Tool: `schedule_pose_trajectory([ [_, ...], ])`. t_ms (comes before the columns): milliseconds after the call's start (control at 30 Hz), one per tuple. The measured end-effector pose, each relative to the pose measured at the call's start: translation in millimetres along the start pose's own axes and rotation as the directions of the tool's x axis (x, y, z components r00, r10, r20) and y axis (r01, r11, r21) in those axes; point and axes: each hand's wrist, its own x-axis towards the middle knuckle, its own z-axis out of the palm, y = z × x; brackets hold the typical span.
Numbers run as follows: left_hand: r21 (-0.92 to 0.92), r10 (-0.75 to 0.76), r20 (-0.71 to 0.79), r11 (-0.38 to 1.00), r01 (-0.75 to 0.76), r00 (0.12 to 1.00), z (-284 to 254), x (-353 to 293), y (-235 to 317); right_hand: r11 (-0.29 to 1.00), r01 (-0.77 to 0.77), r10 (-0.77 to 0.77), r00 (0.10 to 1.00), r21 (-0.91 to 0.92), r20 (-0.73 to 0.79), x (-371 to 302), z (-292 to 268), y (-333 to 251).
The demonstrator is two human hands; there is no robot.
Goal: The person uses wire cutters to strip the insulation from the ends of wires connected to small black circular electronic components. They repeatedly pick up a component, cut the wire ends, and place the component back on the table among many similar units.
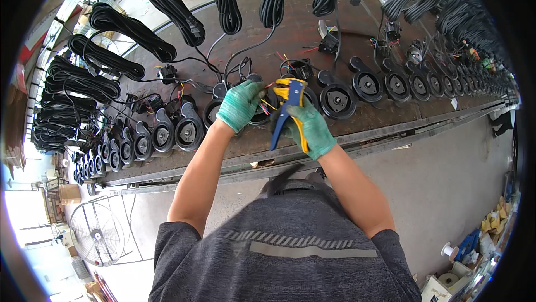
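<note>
Both my hands wear green work gloves over the front edge of the bench. In my right hand [312,126] is a wire stripper [289,113] with blue and yellow handles, its jaws pointing away from me. My left hand [241,106] pinches thin coloured wires [269,102] beside the tool's head; a reddish wire reaches toward the jaws. Whether the jaws grip it I cannot tell. Beneath my hands sit round black motor housings, partly hidden. One housing [338,101] stands just right of the tool, another [188,133] left of my left wrist.
A long row of similar housings lines the dark bench [184,87]. Coiled black cables [220,0] hang along its far side, more [84,81] at the left. A metal rail [391,134] edges the front. On the floor stand a large fan [97,235] and, lower right, a spool [449,250].
</note>
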Motion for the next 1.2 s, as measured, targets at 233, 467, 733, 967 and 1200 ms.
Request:
schedule_pose_trajectory([
  [233, -0.011, -0.097, -0.051, 0.995, 0.096, 0.994, -14, 13, 2, 0.995, 0.101, -0.099, 0.992, 0.011, -0.074, -56, -54, -30],
  [467, 0.225, 0.042, -0.095, 0.974, -0.02, 0.995, -31, 57, -65, 0.983, 0.168, -0.142, 0.951, 0.073, -0.275, -129, -123, -35],
  [733, 0.562, -0.49, 0.495, 0.811, 0.166, 0.718, 10, 121, -44, 0.956, 0.276, -0.196, 0.85, 0.096, -0.489, -183, -194, -21],
  [967, 0.4, -0.493, 0.331, 0.846, 0.354, 0.805, 148, 167, -114, 0.944, 0.293, -0.157, 0.804, 0.152, -0.574, -212, -208, -23],
  [1200, -0.114, -0.941, 0.234, 0.222, 0.968, 0.243, 191, 174, -188, 0.919, 0.342, -0.121, 0.714, 0.194, -0.689, -256, -242, -10],
])
